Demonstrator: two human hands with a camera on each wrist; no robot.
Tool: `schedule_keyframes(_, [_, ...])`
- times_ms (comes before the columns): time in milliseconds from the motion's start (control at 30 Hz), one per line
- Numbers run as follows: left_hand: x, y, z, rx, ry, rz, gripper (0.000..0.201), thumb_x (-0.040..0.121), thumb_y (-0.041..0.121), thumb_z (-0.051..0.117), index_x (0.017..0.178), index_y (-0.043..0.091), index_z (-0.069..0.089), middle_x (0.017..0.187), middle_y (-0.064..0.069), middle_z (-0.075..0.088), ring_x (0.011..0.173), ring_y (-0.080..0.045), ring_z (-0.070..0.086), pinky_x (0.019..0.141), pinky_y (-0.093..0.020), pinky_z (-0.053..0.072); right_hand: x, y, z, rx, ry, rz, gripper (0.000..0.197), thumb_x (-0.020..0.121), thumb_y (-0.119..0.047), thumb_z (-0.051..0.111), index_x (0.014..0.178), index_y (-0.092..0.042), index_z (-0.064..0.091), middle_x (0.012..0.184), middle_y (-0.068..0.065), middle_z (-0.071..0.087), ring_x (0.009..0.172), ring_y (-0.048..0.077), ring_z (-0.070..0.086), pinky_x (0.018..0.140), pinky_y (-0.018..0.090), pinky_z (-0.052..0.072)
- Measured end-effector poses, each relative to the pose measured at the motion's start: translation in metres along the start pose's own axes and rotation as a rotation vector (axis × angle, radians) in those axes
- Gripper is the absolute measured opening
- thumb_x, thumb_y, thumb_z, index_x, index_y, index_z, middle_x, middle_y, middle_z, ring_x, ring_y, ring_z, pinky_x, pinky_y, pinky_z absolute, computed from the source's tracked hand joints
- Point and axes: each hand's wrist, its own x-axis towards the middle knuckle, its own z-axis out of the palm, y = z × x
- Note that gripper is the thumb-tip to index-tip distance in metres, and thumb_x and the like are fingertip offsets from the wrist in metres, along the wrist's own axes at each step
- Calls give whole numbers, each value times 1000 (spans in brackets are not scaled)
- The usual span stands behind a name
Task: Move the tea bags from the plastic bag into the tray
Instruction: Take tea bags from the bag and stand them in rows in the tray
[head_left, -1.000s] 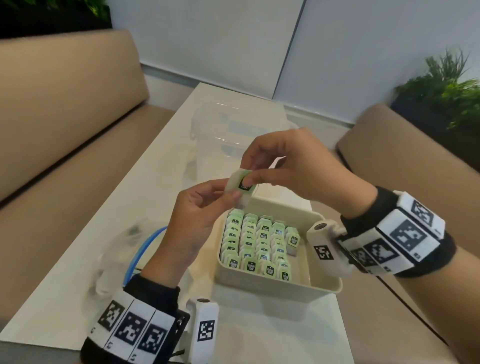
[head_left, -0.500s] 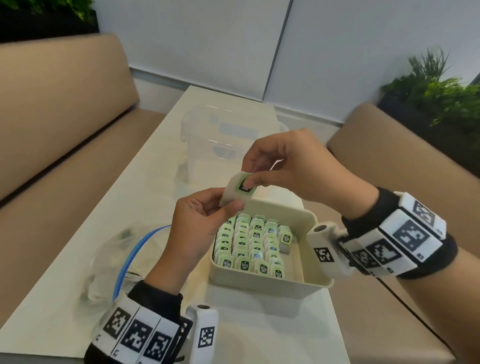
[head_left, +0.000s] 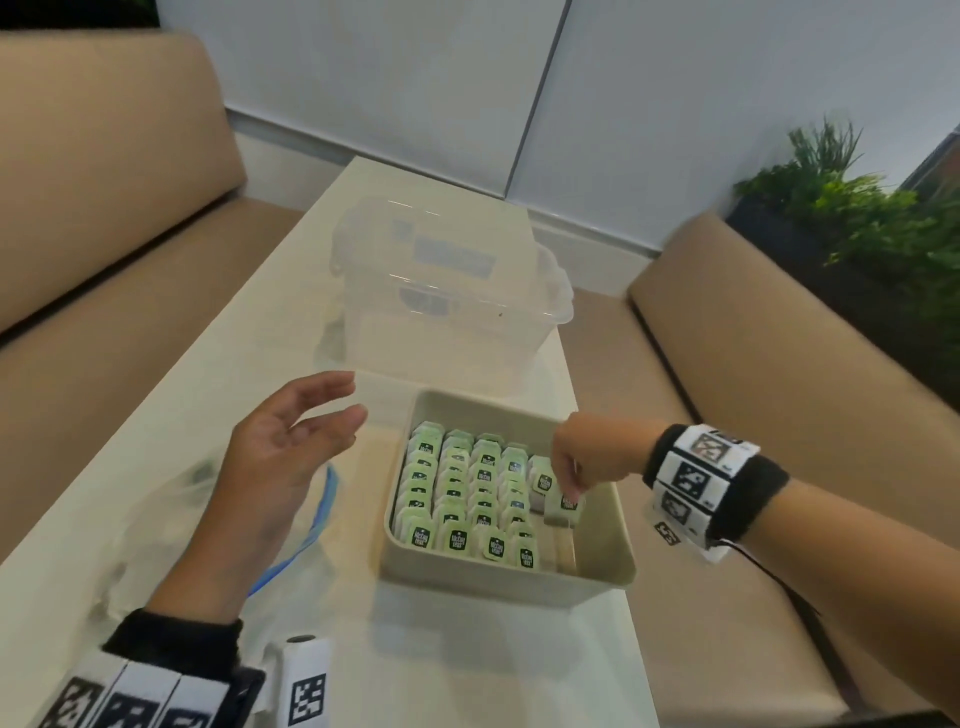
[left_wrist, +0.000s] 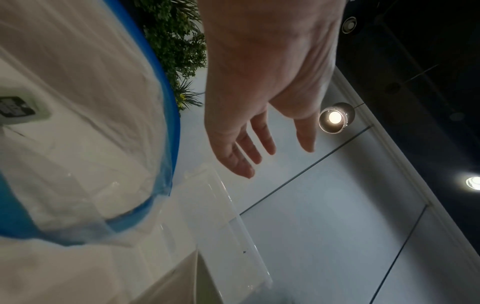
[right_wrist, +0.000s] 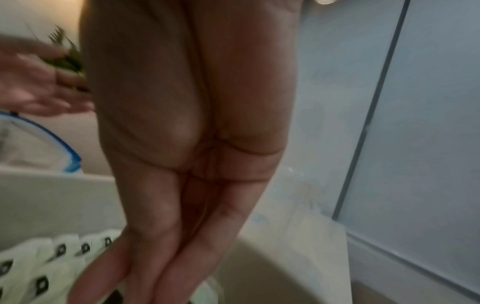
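Note:
A beige tray holds several rows of green-labelled tea bags. My right hand reaches down into the tray's right side and pinches one tea bag by its top, beside the fifth column. In the right wrist view its fingers point straight down over the tea bags. My left hand hovers empty with fingers spread, left of the tray and above the clear plastic bag with a blue zip edge. The left wrist view shows the left hand empty beside the plastic bag.
A clear plastic lidded box stands behind the tray on the white table. Beige sofas flank the table on both sides. A green plant sits at the back right.
Both hands were holding one tea bag above the tray. The left hand has let go and spread its fingers; the right hand has carried the tea bag down into the tray's right side.

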Motion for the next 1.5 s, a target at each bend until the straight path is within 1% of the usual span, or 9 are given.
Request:
schedule_keyframes(200, [5,-3,-7,3,6,-1,43,52,52,77,91,35,72,111,7,68,96,-19,64,88,-38,50,50,21,23,-16,-151,21,25,83,1,61,101,-10,74,105,5,72,92,18,65,89,30,51])
schedule_keyframes(333, [8,-4,-10,-2,11,-1,35,57,50,72,88,34,72,107,7,67,99,-19,64,81,-34,49,65,28,26,-79,-159,51,29,83,0,60,107,-11,72,107,5,71,81,14,56,87,31,51])
schedule_keyframes(700, [11,-3,-10,7,39,-6,39,59,51,70,92,30,70,107,7,67,100,-18,64,79,-31,50,69,23,25,-52,-131,47,28,87,-6,60,114,-10,69,112,6,68,83,13,52,78,21,41])
schedule_keyframes(900, [9,8,-19,-3,100,9,20,79,33,70,96,23,67,110,3,65,106,-20,65,84,-31,51,52,8,5,-122,-16,63,24,87,-12,58,108,-5,68,110,8,69,100,22,63,92,28,49])
schedule_keyframes(1000, [7,25,-36,-32,171,51,11,92,24,54,93,23,65,108,8,66,107,-18,64,89,-31,50,37,-21,-22,-32,238,-79,17,86,-15,56,93,-9,71,95,3,72,86,18,67,82,30,55])
schedule_keyframes(1133, [-2,44,-76,-10,312,110,18,98,18,47,93,24,64,106,8,67,100,-11,64,87,-25,49,8,-104,-55,275,376,-478,15,89,-24,60,100,-17,67,91,-11,66,82,3,62,72,6,45])
schedule_keyframes(1300, [-23,33,-124,139,480,-42,27,95,19,50,81,29,70,96,15,68,102,-11,56,88,-28,41,34,-191,-44,208,246,-608,32,96,-15,44,125,-13,59,126,1,60,113,14,56,89,14,38])
schedule_keyframes(1400, [-35,16,-139,347,487,-209,19,95,18,51,94,26,68,107,5,62,103,-12,49,78,-27,39,55,-225,-27,112,82,-535,39,99,-14,36,137,-13,45,141,5,46,128,22,43,105,29,32])
schedule_keyframes(1500, [-46,-3,-148,527,429,-434,22,97,18,49,116,19,60,118,-1,54,100,-14,45,69,-26,37,65,-248,-17,205,37,-488,24,100,-15,36,112,-9,57,101,9,56,91,24,52,77,26,39])
